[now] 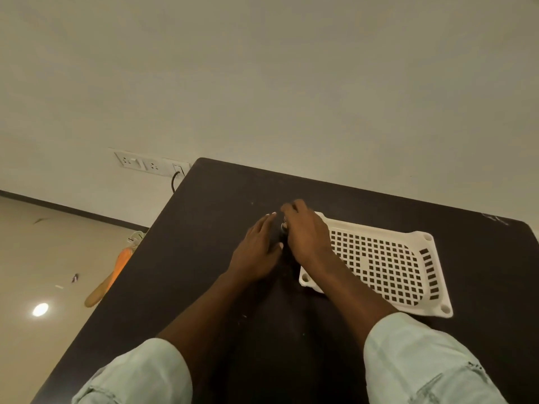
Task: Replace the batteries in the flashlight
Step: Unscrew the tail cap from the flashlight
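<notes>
Nearest the camera, two pale rolled sleeves (137, 374) are framing the view, and both bare forearms are reaching forward over the dark tabletop (180, 272). The left hand (256, 252) is lying low with its fingers (267, 220) stretched forward and close together, the thumb tucked toward the gap between the hands; it appears to be resting against or steadying something rather than pinching it, though real contact cannot be told. The right hand (307, 237) is arching over the same gap, its fingers (291, 208) curled downward and blurred, so whether they are closing on anything cannot be told. Between the two hands a small dark object with a pale rounded end is showing, probably the flashlight (284, 231), lying on the tabletop mostly hidden under the right palm. Just to the right of the right-hand fingers a white perforated tray (385, 266) is sitting, and nothing is visible in it. No batteries are showing anywhere, loose or fitted, so the task seems to be at its start: the flashlight is only being taken up, and opening it, swapping the cells and closing it are likely all left.
</notes>
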